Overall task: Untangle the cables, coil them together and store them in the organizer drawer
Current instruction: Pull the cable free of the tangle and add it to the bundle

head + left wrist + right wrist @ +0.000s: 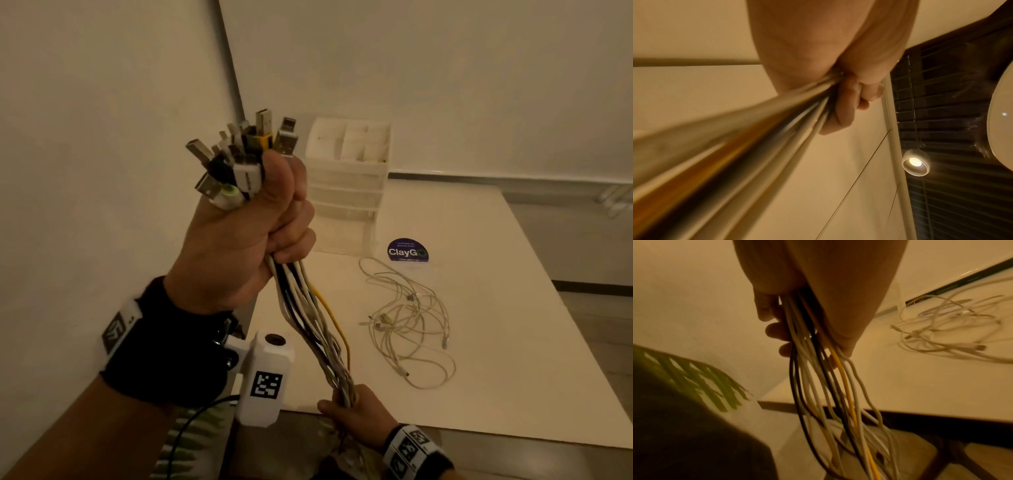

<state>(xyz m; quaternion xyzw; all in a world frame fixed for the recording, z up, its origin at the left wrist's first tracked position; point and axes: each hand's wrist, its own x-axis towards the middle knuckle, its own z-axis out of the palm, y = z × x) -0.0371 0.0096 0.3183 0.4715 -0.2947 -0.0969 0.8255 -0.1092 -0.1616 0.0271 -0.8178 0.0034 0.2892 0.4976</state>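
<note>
Cable bundle [310, 318]: white, black and one yellow lead, held upright in the air in front of the table [513, 359]; plugs [239, 157] fanned out above the fist. Left hand [246, 233] clenched round the top of the bundle. Right hand [359, 414] grasped it lower down, near the table edge. Loose cables [411, 325]: a white tangle lying on the table. Organizer [346, 181]: white drawer unit at the table's far end, drawers closed
</note>
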